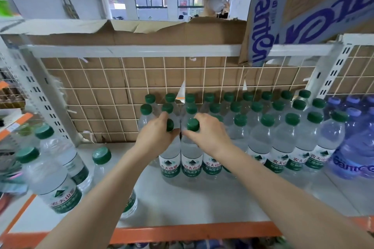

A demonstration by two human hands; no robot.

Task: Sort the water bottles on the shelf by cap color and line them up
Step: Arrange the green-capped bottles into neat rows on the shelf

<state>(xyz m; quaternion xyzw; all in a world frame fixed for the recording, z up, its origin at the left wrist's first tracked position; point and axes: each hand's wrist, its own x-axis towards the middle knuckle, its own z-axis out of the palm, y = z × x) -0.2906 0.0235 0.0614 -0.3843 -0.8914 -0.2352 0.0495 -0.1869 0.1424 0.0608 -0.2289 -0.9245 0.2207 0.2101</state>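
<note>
Here each hand grips green-capped bottle

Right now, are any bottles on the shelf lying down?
No, every green-capped bottle and purple-capped bottle visible on the shelf stands upright.

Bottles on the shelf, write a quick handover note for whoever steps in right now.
Left hand grips the neck of one green-cap bottle; right hand grips the next bottle beside it, both at the left end of the front row.
Done: green-cap rows lined up, purple-cap bottles grouped at the right.
Left: three loose green-cap bottles at the shelf's left still need lining up.
</note>
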